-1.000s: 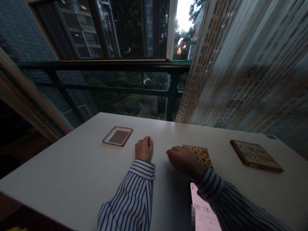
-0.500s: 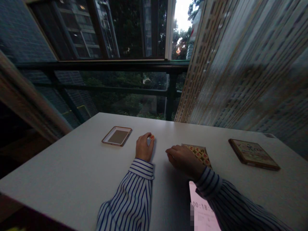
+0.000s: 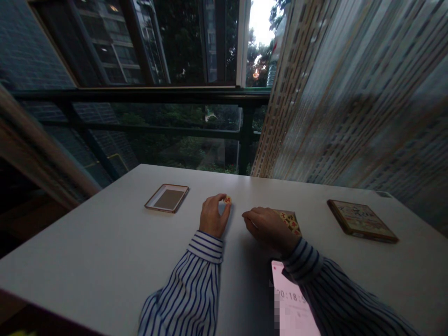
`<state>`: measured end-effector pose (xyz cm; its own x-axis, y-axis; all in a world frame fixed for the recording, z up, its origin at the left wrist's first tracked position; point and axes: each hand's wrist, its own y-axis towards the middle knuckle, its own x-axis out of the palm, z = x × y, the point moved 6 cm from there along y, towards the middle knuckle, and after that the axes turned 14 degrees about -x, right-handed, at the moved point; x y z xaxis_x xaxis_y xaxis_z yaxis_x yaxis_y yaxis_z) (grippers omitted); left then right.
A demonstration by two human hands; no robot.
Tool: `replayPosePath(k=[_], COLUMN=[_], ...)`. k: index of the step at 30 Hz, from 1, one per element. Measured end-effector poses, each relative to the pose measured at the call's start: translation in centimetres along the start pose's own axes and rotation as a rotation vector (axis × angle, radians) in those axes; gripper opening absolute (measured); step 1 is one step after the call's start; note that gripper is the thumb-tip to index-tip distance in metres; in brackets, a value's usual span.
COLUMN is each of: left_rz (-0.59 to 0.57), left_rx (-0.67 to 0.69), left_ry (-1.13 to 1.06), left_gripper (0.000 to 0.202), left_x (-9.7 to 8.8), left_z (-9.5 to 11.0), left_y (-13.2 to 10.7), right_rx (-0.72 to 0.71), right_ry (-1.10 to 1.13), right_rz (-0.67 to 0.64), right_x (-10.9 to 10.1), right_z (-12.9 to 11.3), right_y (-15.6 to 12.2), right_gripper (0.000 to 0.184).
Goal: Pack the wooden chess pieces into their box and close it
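A round xiangqi piece (image 3: 227, 199) with a red character sits between the thumb and forefinger of my left hand (image 3: 213, 217), over the middle of the white table. To its right, my right hand (image 3: 266, 226) is closed, its fingers drawn together and pointing left. Whatever those fingers hold, if anything, is hidden. Behind and beneath the right hand lies a tray of xiangqi pieces (image 3: 292, 223), with several red-marked pieces showing in rows. The hand and wrist cover the rest of it.
An open, shallow box frame (image 3: 167, 198) lies to the left on the white table (image 3: 87, 247). At the right is a flat box with a picture on top (image 3: 364, 219). Partly under my right sleeve, a phone (image 3: 292, 303) shows a running timer. A railing (image 3: 157, 96) and window stand beyond.
My left hand has moved slightly right across the table with the piece. My right hand has shifted a little right and covers more of the tray. The whole view has turned slightly.
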<state>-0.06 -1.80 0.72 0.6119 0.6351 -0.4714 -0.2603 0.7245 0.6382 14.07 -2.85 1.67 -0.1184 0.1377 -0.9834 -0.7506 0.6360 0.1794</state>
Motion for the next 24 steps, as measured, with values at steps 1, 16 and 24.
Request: replayPosePath(k=[1,16,24], left_rz=[0.002,-0.047,-0.076], left_rx=[0.002,0.048,0.079], left_ry=[-0.005,-0.007,0.013], left_gripper=[0.02,0.023,0.023], left_x=[0.0,0.4,0.8], left_z=[0.1,1.7,2.6], left_y=[0.0,-0.8,-1.4], right_rx=[0.006,0.143,0.182], right_ry=[-0.003,0.044,0.021], right_rz=[-0.003,0.05,0.09], right_x=[-0.1,-2.2,-3.1], right_z=[0.1,3.5,4.9], right_y=[-0.1,-1.6,-3.1], right_gripper=[0.028,0.03,0.029])
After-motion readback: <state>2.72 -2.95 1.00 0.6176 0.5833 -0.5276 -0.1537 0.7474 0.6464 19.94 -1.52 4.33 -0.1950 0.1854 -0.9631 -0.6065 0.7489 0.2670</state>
